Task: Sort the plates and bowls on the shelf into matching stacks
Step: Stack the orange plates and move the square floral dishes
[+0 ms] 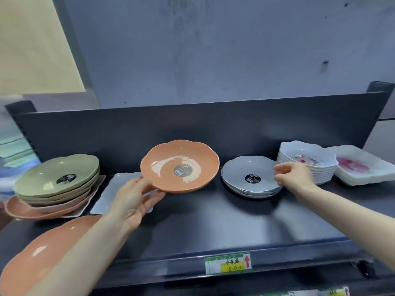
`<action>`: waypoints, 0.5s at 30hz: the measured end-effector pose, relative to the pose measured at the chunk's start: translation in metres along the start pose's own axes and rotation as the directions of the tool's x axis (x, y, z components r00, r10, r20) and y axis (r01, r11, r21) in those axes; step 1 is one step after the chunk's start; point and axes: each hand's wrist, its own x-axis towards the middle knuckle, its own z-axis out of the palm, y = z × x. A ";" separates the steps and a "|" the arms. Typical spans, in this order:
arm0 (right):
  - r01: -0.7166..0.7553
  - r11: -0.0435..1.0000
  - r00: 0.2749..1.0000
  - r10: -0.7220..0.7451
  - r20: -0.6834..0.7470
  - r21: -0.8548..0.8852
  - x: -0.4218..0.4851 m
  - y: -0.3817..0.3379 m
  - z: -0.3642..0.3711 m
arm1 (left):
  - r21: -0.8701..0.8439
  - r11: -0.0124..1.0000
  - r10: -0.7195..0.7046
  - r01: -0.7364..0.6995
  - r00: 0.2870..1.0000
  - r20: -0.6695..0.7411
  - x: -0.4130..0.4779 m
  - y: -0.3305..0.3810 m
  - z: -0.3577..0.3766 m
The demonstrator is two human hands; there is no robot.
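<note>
Head view: left hand [132, 201] pinches orange bowl [181, 165] rim; right hand [295, 176] at grey stack [241, 174] edge, grip unclear.

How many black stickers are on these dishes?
3: on the top green plate, the held orange plate, and the top grey plate; stacked plates may hide more.
</note>
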 end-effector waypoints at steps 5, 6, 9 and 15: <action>0.064 0.954 0.932 -0.161 0.323 0.292 -0.037 -0.049 0.036 | -0.013 1.000 0.005 -0.006 0.999 -0.038 -0.035 -0.021 -0.008; 0.038 0.943 0.888 -0.184 0.422 0.331 -0.048 -0.060 0.046 | -0.008 1.000 0.008 -0.009 0.999 -0.052 -0.042 -0.024 -0.012; 0.083 0.938 0.792 -0.267 0.549 0.337 -0.079 -0.078 0.076 | 0.014 0.999 0.038 -0.036 0.994 -0.106 -0.064 -0.028 -0.035; 0.093 0.925 0.686 -0.327 0.650 0.367 -0.136 -0.115 0.134 | 0.284 0.951 0.192 -0.120 0.951 -0.242 -0.103 0.003 -0.115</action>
